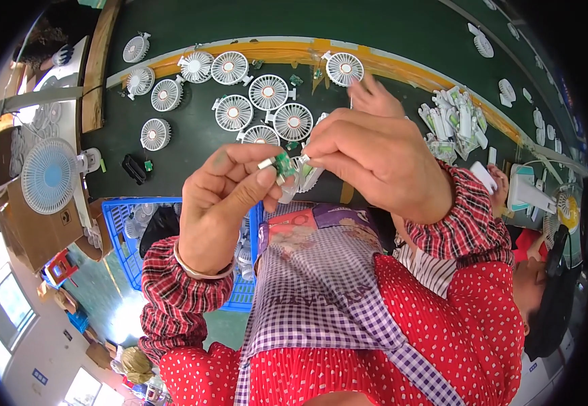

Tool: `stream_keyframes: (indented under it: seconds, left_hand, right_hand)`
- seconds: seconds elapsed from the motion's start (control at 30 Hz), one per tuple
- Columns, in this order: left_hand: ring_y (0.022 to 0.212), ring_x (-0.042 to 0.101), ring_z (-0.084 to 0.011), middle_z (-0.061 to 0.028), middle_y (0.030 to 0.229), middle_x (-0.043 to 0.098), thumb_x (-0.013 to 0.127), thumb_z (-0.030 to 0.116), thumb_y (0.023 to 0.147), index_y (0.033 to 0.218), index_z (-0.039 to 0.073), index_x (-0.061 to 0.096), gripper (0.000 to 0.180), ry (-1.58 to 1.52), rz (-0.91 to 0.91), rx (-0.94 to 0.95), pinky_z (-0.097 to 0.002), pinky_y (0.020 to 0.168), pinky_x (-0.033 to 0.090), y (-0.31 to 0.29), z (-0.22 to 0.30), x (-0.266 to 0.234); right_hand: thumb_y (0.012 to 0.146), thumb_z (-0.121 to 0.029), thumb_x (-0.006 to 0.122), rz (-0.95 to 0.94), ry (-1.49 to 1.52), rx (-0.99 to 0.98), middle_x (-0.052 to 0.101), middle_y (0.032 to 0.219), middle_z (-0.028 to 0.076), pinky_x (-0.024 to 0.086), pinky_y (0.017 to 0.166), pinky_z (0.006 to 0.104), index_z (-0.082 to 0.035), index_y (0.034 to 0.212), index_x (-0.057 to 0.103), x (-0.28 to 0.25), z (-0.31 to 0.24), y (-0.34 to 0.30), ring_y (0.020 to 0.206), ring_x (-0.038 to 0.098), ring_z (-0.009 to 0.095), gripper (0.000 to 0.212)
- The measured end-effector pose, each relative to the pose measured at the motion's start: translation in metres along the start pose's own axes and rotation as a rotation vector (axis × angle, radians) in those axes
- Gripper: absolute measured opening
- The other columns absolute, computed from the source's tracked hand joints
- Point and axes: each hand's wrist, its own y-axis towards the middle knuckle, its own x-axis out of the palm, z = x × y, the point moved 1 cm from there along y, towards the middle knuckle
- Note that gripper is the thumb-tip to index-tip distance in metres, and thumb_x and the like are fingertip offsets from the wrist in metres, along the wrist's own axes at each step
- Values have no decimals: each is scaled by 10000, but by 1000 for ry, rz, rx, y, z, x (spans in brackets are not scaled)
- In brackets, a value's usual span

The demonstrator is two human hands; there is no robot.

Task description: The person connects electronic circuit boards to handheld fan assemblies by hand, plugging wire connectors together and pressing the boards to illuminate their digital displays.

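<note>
Right hand [383, 161] curled, pinched on small white part [303, 160]; left hand [221, 203] half-curled, clamped on green circuit board [284, 164].

Your view is bright: lower-left windows [15, 299] glare white, the floor [123, 317] shines, and edges bend into black.

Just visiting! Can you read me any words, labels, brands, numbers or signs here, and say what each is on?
No text that I can quote.
Checked apron: dark lettering, faint and creased.
Blue wall sign: too small.
Cardboard box: small dark mark, too blurred.
Green circuit board in the left hand: any print is too small.
</note>
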Motion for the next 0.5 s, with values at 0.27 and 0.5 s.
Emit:
stream_keyframes:
  seconds: [0.27,0.5]
  left_hand:
    - [752,616,-117,-121,896,667,575,17,894,1141,-59,552,259,-32,115,69,-237,654,501,2,-2,-1]
    - [826,659,-194,-154,928,647,544,5,907,1159,-63,522,262,-231,140,55,-282,722,558,1,-4,4]
  right_hand:
    - [806,-75,618,19,91,-15,575,783,84,469,560,334,-25,866,561,9,-1,2,659,614,262,97]
    - [792,-67,619,59,-31,-8,568,779,69,471,512,338,-40,859,549,15,-3,3,627,612,255,101]
